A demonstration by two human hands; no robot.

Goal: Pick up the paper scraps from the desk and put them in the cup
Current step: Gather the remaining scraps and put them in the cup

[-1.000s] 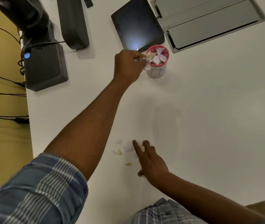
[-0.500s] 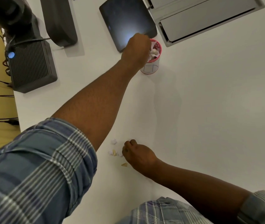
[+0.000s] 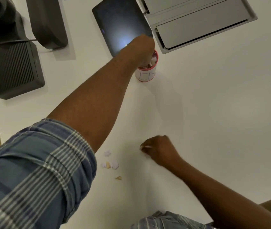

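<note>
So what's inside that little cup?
The cup holds white and pinkish paper scraps near its rim. The left hand covers most of the opening, so the rest is hidden.

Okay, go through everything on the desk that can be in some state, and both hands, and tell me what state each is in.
Cup: upright, holding paper scraps.
Left hand: over the cup's mouth, fingers reaching in; grip hidden.
Right hand: curled shut, something white pinched at the fingertips.
Loose scraps: lying on the desk, untouched.
Tablet: flat, screen dark.
Black box: blue light on.
</note>
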